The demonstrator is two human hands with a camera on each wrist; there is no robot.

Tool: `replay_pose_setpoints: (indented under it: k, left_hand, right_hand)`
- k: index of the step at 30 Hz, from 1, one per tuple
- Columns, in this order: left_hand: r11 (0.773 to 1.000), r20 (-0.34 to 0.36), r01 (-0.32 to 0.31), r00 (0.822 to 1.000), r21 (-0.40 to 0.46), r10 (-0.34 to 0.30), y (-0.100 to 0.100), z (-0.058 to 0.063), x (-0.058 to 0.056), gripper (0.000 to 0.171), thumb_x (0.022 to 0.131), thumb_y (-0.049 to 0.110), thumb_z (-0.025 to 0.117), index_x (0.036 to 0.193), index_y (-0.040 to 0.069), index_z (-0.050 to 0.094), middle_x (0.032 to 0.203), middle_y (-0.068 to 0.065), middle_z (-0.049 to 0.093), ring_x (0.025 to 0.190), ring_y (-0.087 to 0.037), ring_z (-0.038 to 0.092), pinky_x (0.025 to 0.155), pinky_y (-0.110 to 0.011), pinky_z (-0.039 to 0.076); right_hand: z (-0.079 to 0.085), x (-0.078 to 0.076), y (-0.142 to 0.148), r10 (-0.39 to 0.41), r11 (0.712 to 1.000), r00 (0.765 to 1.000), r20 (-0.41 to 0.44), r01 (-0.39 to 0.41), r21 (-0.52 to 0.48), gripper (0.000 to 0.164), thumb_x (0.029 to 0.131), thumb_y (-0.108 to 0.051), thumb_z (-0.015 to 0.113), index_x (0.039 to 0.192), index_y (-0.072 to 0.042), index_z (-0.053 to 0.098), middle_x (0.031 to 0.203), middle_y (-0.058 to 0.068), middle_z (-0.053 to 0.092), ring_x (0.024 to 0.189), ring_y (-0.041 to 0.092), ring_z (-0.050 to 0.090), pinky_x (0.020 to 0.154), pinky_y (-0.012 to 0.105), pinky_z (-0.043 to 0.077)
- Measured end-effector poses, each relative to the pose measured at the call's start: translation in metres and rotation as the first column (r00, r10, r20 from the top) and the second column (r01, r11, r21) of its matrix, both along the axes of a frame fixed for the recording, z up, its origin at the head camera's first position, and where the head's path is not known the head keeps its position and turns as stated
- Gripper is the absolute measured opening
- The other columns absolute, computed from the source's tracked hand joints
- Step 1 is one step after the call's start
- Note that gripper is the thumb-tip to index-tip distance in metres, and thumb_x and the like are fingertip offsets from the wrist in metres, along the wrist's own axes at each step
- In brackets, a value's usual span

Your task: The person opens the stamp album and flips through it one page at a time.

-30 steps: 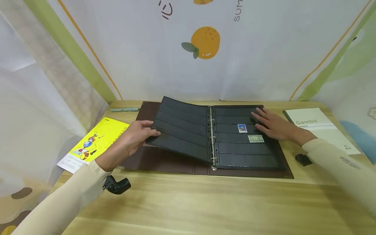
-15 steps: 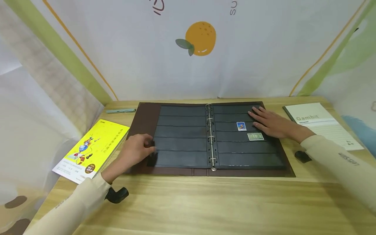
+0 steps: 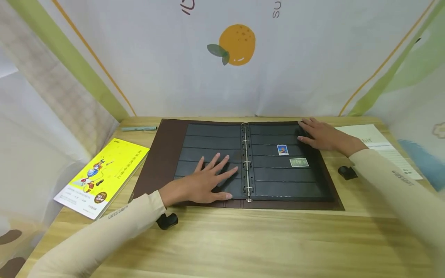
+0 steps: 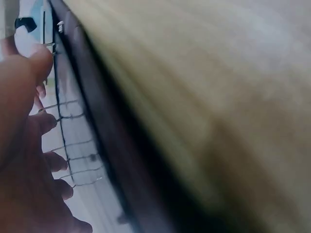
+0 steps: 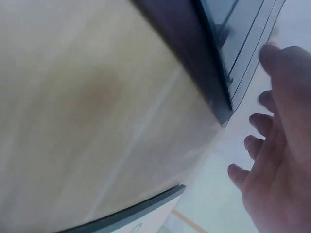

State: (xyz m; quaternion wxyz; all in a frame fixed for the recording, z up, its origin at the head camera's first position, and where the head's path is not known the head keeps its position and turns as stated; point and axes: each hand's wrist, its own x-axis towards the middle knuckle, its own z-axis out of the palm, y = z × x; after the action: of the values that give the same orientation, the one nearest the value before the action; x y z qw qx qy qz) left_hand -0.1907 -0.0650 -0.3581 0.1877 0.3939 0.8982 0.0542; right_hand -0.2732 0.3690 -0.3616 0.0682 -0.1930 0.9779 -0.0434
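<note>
Grips wide and empty, the left hand [image 3: 206, 185] and right hand [image 3: 321, 134] are lying over the mid-frame album [image 3: 246, 154], its pages [image 3: 215, 141] looking light, bendy, best pinched by outer edges.

Beyond the pale wood tabletop [image 3: 264, 235], I see white cloth [image 3: 295, 69] hanging like a wall, printed with a big orange fruit [image 3: 237, 44]. Green bands [image 3: 67, 56] and thin orange lines [image 3: 83, 41] edge it, and soft light brightens the wood.
</note>
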Motion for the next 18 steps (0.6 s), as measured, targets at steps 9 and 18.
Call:
replay_pose_setpoints:
  k: [9, 18]
  left_hand:
    - [0.998, -0.006, 0.016, 1.000, -0.054, -0.016, -0.006, -0.020, 0.008, 0.082, 0.097, 0.073, 0.037, 0.161, 0.041, -0.002, 0.170, -0.001, -0.017, 0.157, -0.028, -0.019, 0.121, -0.066, -0.012]
    - [0.997, -0.005, 0.013, 1.000, -0.076, -0.014, -0.006, -0.023, 0.005, 0.082, 0.098, 0.074, 0.036, 0.161, 0.042, -0.006, 0.169, 0.001, -0.022, 0.156, -0.026, -0.022, 0.122, -0.064, -0.014]
  right_hand:
    - [-0.002, -0.013, 0.003, -0.056, 0.998, 0.998, 0.041, 0.057, -0.026, 0.067, 0.106, -0.032, 0.052, 0.148, 0.017, 0.034, 0.158, 0.041, 0.020, 0.148, 0.060, 0.010, 0.119, 0.069, 0.017]
    - [0.002, -0.023, 0.001, -0.094, 0.992, 0.994, 0.053, 0.098, -0.085, 0.070, 0.101, -0.032, 0.062, 0.143, 0.018, 0.040, 0.155, 0.042, 0.025, 0.147, 0.059, 0.014, 0.118, 0.070, 0.017]
